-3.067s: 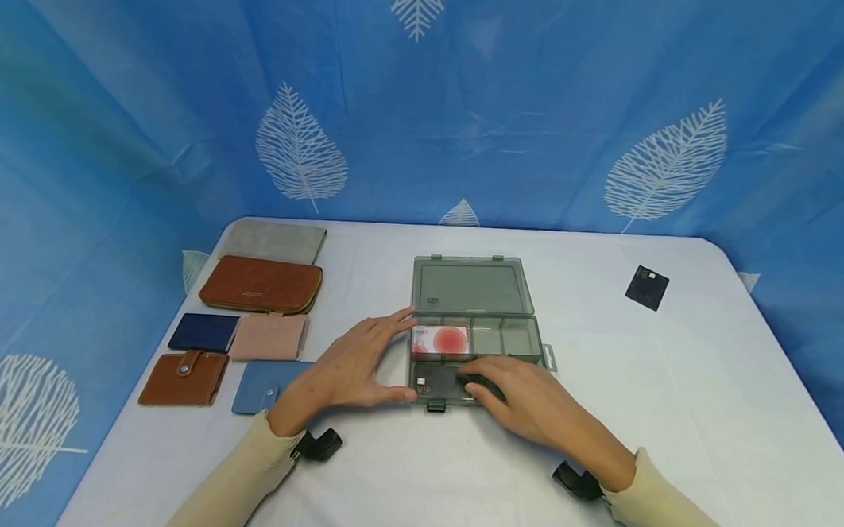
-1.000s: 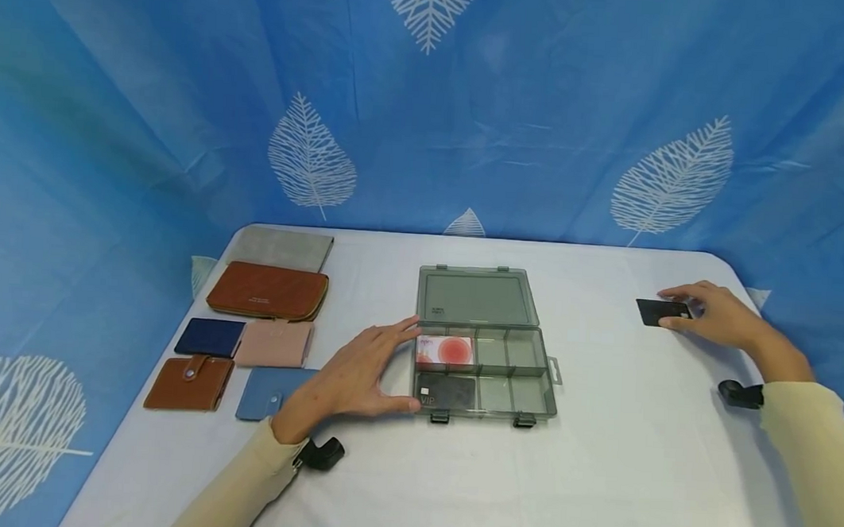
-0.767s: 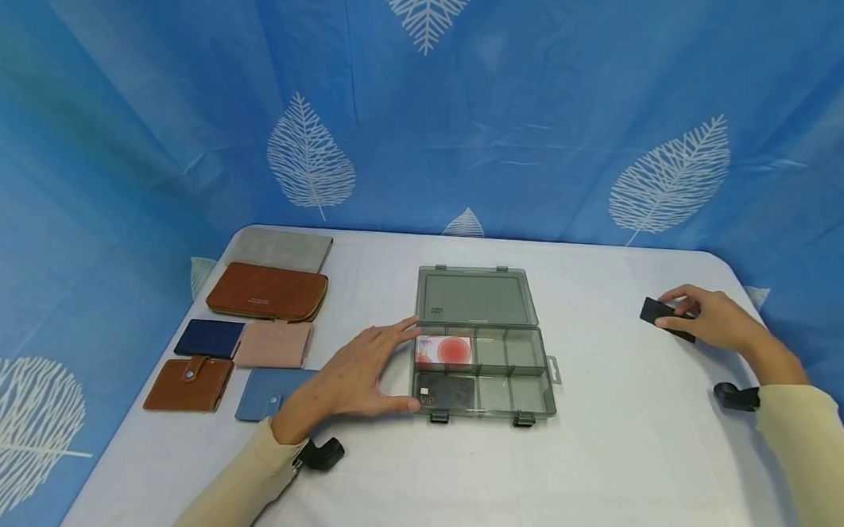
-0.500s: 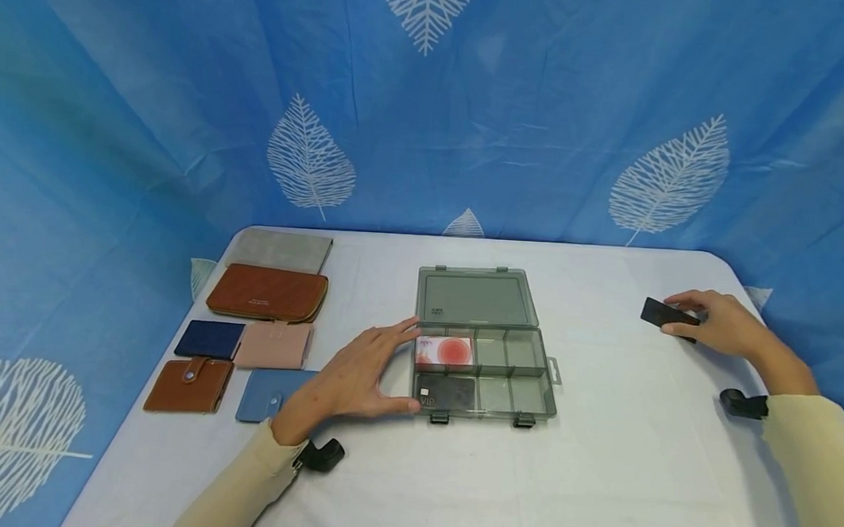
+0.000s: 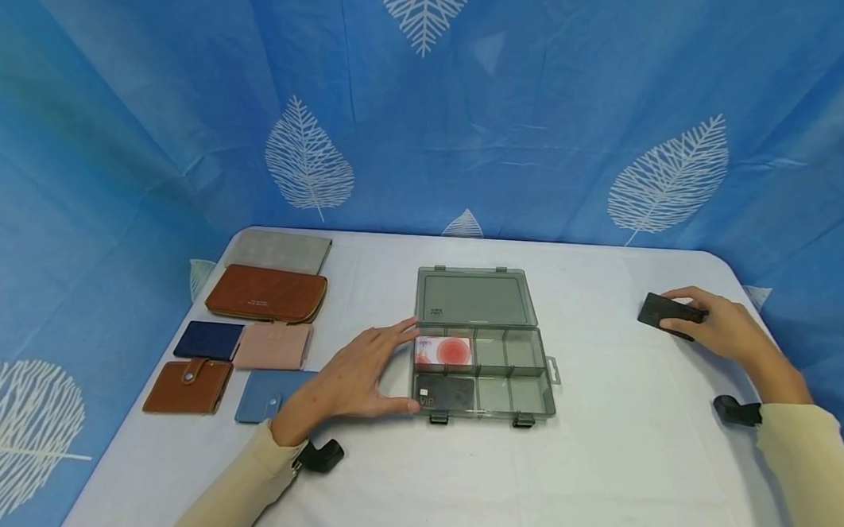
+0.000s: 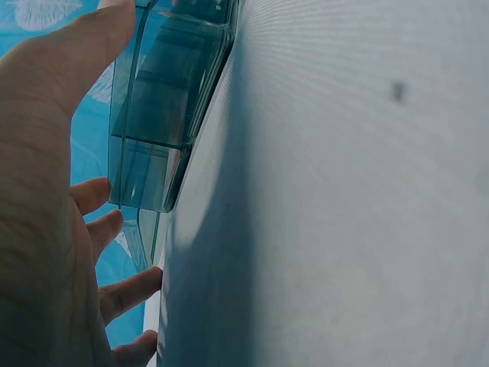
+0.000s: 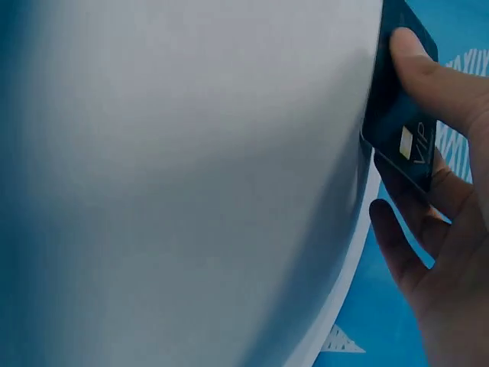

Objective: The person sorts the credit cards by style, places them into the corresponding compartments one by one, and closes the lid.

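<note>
At the right of the table, my right hand (image 5: pixel 726 331) pinches a black card (image 5: pixel 652 309) between thumb and fingers. In the right wrist view the card stands tilted close to the tabletop, with "VIP" and a chip mark on its face. My left hand (image 5: pixel 359 378) lies at the left side of a smoky green plastic organizer box (image 5: pixel 528 396), thumb and fingers spread and touching its edge. The box's lid (image 5: pixel 474 296) is folded back. Inside, a white and red card (image 5: pixel 427 355) occupies the back left compartment and a dark VIP card (image 5: pixel 451 394) the front left one.
Left of the box lie a grey wallet (image 5: pixel 279 250), a brown zip wallet (image 5: pixel 266 291), a navy holder (image 5: pixel 206 340), a pink wallet (image 5: pixel 272 346), a brown snap wallet (image 5: pixel 189 387) and a blue holder (image 5: pixel 257 394). A blue leaf-patterned cloth (image 5: pixel 543 142) hangs behind the table (image 5: pixel 582 495).
My right hand has gone from the front of the box to the table's right and picked up the black card lying there. Lately the card's tilt shifted slightly. My left hand stayed put.
</note>
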`<control>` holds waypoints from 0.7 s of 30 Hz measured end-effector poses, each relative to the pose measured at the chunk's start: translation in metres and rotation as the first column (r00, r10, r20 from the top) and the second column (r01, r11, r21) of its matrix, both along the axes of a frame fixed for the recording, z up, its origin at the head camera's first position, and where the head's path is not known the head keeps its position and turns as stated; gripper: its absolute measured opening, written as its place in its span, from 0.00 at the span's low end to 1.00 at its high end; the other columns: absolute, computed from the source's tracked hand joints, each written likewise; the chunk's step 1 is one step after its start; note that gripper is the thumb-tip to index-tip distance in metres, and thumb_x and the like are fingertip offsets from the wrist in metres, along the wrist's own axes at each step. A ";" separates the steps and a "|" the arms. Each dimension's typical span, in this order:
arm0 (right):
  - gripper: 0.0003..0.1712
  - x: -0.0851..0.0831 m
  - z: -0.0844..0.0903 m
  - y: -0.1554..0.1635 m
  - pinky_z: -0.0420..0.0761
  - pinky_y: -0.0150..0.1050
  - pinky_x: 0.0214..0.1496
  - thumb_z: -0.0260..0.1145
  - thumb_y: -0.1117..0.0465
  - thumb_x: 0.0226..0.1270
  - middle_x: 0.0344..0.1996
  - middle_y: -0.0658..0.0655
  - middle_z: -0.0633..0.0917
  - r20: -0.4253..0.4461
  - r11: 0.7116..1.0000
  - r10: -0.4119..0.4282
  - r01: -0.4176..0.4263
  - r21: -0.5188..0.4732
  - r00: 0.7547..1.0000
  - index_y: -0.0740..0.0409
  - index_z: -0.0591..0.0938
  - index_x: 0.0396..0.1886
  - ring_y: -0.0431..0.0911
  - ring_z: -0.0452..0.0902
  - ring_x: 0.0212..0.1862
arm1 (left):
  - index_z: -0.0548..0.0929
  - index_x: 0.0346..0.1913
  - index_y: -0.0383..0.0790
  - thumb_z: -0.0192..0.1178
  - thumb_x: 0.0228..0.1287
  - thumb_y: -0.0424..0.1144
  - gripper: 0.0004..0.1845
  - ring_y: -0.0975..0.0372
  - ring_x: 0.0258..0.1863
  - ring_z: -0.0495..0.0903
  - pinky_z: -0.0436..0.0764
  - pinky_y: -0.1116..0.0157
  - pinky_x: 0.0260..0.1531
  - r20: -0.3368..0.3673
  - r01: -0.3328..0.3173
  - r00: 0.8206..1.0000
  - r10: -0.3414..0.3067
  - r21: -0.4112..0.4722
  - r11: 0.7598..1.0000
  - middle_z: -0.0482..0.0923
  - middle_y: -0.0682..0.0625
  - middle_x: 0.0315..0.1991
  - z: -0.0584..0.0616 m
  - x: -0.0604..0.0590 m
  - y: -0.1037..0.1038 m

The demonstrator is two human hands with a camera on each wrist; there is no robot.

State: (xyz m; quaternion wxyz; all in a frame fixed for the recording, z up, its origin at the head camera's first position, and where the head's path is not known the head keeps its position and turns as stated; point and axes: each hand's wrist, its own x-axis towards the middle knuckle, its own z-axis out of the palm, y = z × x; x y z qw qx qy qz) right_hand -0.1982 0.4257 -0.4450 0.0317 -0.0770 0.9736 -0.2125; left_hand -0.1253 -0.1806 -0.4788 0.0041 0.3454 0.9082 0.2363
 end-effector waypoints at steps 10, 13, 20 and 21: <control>0.22 0.011 0.009 -0.049 0.77 0.74 0.52 0.64 0.59 0.84 0.61 0.80 0.82 -0.085 0.995 0.030 -0.038 -0.089 0.996 0.62 0.80 0.72 0.76 0.78 0.60 | 0.60 0.87 0.47 0.61 0.59 0.82 0.62 0.47 0.79 0.66 0.70 0.39 0.73 0.001 0.005 1.000 -0.005 0.009 1.000 0.53 0.52 0.88 0.002 -0.001 -0.001; 0.23 0.013 0.017 -0.072 0.79 0.72 0.52 0.64 0.59 0.84 0.63 0.78 0.82 -0.097 0.992 0.053 -0.063 -0.106 0.994 0.60 0.80 0.72 0.75 0.79 0.60 | 0.60 0.87 0.47 0.60 0.60 0.82 0.61 0.47 0.79 0.66 0.70 0.40 0.74 -0.004 0.009 1.000 -0.009 0.010 1.000 0.53 0.52 0.88 0.002 -0.002 -0.001; 0.20 0.021 0.032 -0.128 0.69 0.40 0.28 0.68 0.63 0.80 0.58 0.69 0.87 -0.197 0.975 0.160 -0.186 -0.122 0.967 0.55 0.84 0.68 0.46 0.73 0.27 | 0.60 0.86 0.46 0.57 0.60 0.84 0.62 0.46 0.79 0.67 0.71 0.40 0.73 -0.017 0.013 1.000 -0.013 0.010 1.000 0.54 0.51 0.87 0.003 -0.003 -0.001; 0.20 0.021 0.034 -0.136 0.68 0.38 0.26 0.69 0.63 0.80 0.56 0.67 0.88 -0.211 0.969 0.185 -0.214 -0.124 0.960 0.55 0.85 0.68 0.43 0.69 0.23 | 0.60 0.86 0.46 0.57 0.60 0.84 0.62 0.47 0.79 0.67 0.70 0.40 0.73 -0.015 0.013 1.000 -0.013 0.010 1.000 0.54 0.51 0.87 0.003 -0.003 -0.001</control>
